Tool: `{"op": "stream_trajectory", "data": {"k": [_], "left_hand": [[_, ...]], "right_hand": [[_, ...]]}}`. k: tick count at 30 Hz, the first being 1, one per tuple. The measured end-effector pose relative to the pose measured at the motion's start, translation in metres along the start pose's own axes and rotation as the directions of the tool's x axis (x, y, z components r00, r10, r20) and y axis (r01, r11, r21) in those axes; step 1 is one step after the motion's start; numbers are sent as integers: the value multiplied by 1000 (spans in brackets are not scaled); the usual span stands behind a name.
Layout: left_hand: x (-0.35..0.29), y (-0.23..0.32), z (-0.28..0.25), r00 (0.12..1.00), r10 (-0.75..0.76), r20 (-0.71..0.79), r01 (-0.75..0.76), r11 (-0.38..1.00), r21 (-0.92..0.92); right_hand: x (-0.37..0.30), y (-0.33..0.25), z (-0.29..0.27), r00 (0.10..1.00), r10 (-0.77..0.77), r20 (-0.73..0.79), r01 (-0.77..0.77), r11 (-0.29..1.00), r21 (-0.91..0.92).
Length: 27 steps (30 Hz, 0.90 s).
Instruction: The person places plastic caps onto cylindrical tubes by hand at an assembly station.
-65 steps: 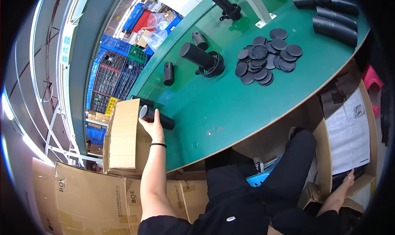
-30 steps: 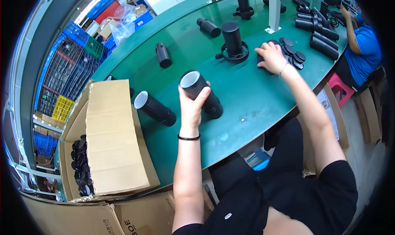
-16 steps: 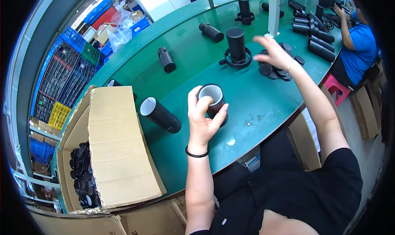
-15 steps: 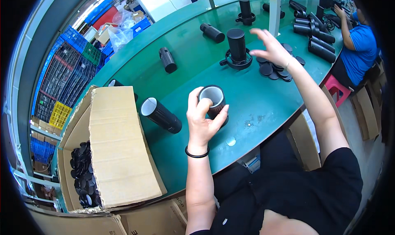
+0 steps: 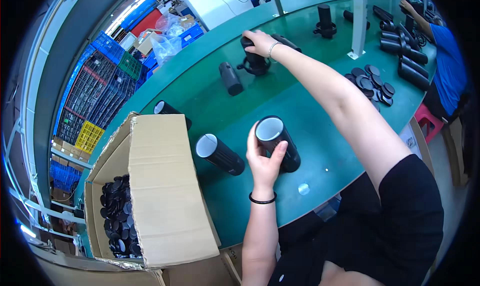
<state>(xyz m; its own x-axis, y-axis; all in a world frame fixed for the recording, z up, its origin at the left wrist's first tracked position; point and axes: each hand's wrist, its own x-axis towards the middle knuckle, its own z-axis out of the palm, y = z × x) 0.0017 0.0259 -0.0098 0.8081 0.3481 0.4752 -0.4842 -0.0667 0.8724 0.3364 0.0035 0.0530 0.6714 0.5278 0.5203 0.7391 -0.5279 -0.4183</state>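
While clasping open-ended black tube (image 5: 289,146) with pale lining in curled left hand (image 5: 265,166) over glossy green worktop (image 5: 310,118), gripping, farther back, top of black ring-based cylinder (image 5: 255,61) in closed right hand (image 5: 258,42). Left of tube: similar black tube (image 5: 221,156), then brown cardboard box (image 5: 167,191) of small black discs (image 5: 118,218).

Black cylinder (image 5: 256,62) partly behind right hand (image 5: 261,42)

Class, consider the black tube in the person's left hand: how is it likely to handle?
The black tube is probably stiff: its rim looks round in the grip of the left hand. Its hollow end suggests it may be light for its size. Its round sides mean it would likely roll if laid down.
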Motion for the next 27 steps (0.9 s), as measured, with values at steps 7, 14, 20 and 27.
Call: {"op": "stream_trajectory", "data": {"k": [7, 14, 20, 27], "left_hand": [[8, -9, 0, 995, -90, -46, 78, 974, -214], [17, -7, -6, 986, -150, -80, 121, 950, -288], [12, -1, 16, 987, -130, -96, 94, 946, -310], [11, 11, 12, 988, -147, 46, 152, 976, -158]], "right_hand": [[25, 4, -3, 999, -46, -8, 44, 984, -172], [-95, 19, -126, 897, -229, 379, 278, 958, -78], [-210, 68, -174, 808, 111, 579, 28, 974, -225], [-245, 56, -158, 788, 221, 575, 80, 889, -451]]}}
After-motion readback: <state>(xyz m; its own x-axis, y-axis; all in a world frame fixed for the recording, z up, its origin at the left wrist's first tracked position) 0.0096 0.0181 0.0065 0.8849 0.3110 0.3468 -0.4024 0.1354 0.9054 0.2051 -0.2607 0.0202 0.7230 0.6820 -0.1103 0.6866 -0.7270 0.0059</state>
